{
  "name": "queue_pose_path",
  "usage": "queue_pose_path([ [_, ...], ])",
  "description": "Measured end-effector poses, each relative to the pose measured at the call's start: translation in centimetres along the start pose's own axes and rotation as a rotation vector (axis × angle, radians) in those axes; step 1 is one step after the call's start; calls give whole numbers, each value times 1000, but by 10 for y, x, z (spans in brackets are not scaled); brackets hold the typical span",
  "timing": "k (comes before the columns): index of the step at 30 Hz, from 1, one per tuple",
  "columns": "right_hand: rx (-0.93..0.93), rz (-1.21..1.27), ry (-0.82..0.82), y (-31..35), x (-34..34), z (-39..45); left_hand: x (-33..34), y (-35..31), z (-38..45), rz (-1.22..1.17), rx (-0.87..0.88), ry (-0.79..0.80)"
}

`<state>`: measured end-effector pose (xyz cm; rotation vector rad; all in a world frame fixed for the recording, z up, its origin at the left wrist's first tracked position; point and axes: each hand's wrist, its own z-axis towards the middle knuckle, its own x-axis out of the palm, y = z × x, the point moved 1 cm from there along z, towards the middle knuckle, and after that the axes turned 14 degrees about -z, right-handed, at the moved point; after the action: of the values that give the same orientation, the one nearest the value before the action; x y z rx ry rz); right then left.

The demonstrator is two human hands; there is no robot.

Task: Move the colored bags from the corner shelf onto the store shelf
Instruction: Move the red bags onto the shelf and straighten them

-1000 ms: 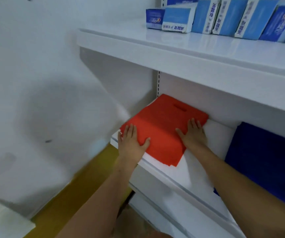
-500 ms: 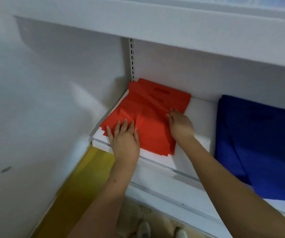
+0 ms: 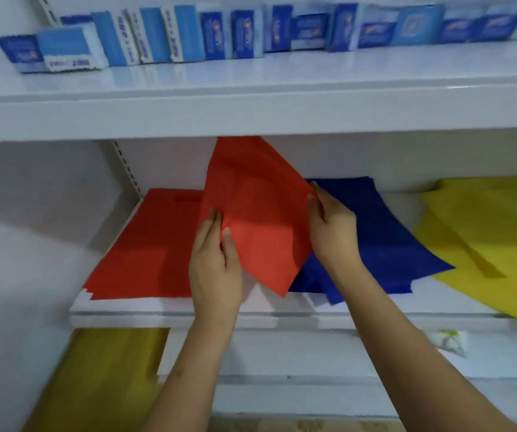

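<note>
A flat red bag (image 3: 257, 213) is lifted and tilted above the white shelf (image 3: 188, 313), its top edge hidden behind the upper shelf board. My left hand (image 3: 215, 263) pinches its lower left edge with thumb on top. My right hand (image 3: 333, 226) holds its right edge. A stack of red bags (image 3: 148, 251) lies flat on the shelf at the left corner. Blue bags (image 3: 382, 244) lie to the right of it, partly under the lifted bag. Yellow bags (image 3: 487, 232) lie further right.
The upper shelf (image 3: 251, 98) carries a row of blue and white boxes (image 3: 188, 35). A white wall (image 3: 17, 244) closes the left side. A yellow sheet (image 3: 104, 378) shows below the shelf at lower left. A small patterned packet (image 3: 450, 341) sits under the shelf at right.
Both hands lay flat on the red stack earlier. Now they have lifted one red bag off it and swung it rightward over the blue bags. The view has widened to the right.
</note>
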<state>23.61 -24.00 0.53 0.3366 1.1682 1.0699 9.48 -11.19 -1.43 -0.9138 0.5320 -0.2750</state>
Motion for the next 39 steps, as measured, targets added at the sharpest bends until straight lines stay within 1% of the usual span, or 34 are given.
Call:
queue_pose_path([
  [2,20,-54,-101,-36,-56,-5,38,-32,-19,-53,43,89],
  [5,70,-175,-248,-97,-145,-23,104,-83,-58,-147,55,227],
  [6,85,-195,-270,-107,-158,-28,114,-88,-67,-161,54,249],
  [9,188,-296,-434,-175,-255,-60,191,-149,-118,-239,111,409],
  [13,357,-388,-518,-259,-367,-112,281,-220,-191,-311,167,619],
  [16,425,-451,-590,-306,-430,-144,332,-259,-235,-334,212,711],
  [20,480,-516,-668,-355,-488,-169,385,-299,-275,-342,233,800],
  [24,526,-553,-731,-403,-523,-178,447,-324,-300,-355,251,879],
  [29,623,-584,-763,-474,-562,-179,549,-340,-327,-410,270,992],
  [32,649,-620,-769,-515,-599,-158,621,-364,-334,-465,299,1020],
  [35,668,-662,-738,-548,-649,-121,688,-402,-332,-500,272,1057],
  [39,654,-707,-780,-589,-711,-78,763,-458,-323,-559,322,1076],
])
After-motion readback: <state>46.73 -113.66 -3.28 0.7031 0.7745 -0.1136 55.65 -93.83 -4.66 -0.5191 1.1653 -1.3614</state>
